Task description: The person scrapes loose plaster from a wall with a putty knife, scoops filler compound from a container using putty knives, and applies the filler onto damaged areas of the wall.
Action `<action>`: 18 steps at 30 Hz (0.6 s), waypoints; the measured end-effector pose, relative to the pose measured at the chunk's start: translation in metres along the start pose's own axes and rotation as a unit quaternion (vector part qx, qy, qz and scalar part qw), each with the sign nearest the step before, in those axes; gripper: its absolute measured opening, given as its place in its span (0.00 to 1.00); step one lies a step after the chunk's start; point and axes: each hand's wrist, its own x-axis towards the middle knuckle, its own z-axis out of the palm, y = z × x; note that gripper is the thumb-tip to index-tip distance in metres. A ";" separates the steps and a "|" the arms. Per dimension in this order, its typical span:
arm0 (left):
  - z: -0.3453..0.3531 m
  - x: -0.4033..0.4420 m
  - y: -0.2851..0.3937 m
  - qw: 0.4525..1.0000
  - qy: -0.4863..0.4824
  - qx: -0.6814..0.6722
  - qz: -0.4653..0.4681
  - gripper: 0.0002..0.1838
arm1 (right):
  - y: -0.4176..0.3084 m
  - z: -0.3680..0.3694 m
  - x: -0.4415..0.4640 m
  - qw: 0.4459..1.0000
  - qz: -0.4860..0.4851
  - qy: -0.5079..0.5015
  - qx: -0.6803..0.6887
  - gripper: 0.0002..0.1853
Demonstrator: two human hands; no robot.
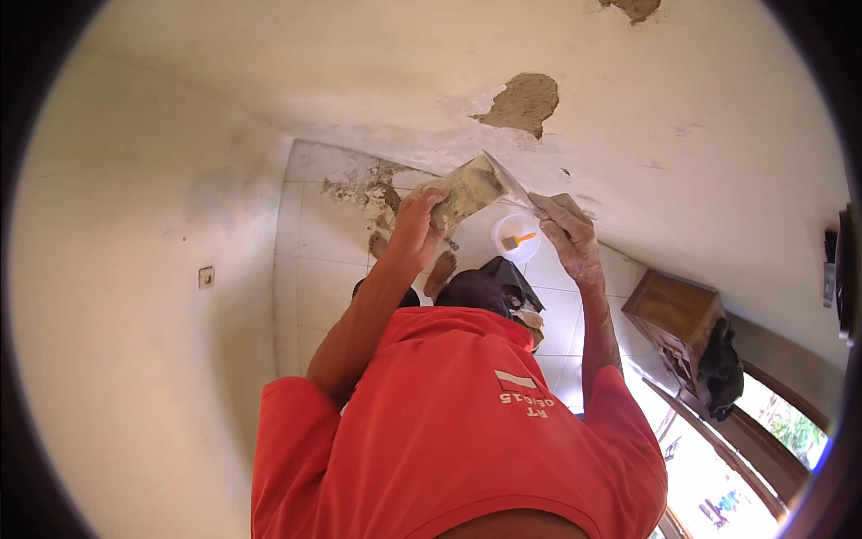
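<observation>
My left hand (418,225) is closed on a flat board (469,191) smeared with grey plaster, thumb over its upper face. My right hand (569,237) grips a putty knife (508,181), its handle mostly hidden in the fingers. The knife's thin blade slants against or just beside the board's far right edge; I cannot tell whether they touch. Beyond both tools, the wall has a rough brown patch (523,103) where the coating is gone. Under my right hand, a white bucket (503,232) on the floor has a yellow-handled paintbrush (518,241) in or across it.
Broken plaster rubble (375,198) lies on the white floor tiles (314,225) near my bare feet. A black bag (503,283) sits close to my legs. To the right stands a wooden cabinet (675,310) with dark cloth (721,368) hanging by it. A socket (206,277) is on the left wall.
</observation>
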 end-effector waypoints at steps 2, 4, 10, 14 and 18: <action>0.011 0.000 0.001 1.000 0.011 -0.013 0.004 0.07 | -0.005 -0.001 0.001 0.998 -0.017 0.011 -0.051 0.23; 0.025 -0.004 0.006 0.999 0.021 -0.025 0.008 0.07 | -0.005 -0.005 0.000 0.996 -0.028 0.020 -0.082 0.23; 0.041 -0.016 0.005 0.990 -0.004 0.016 0.137 0.16 | -0.008 -0.007 -0.003 0.982 -0.050 0.055 -0.171 0.23; 0.041 -0.024 0.002 0.989 -0.007 0.018 0.149 0.16 | -0.006 0.003 -0.004 0.977 -0.039 0.083 -0.192 0.24; 0.030 -0.021 0.000 0.985 -0.011 0.012 0.169 0.14 | 0.001 0.017 -0.003 0.976 -0.042 0.104 -0.189 0.25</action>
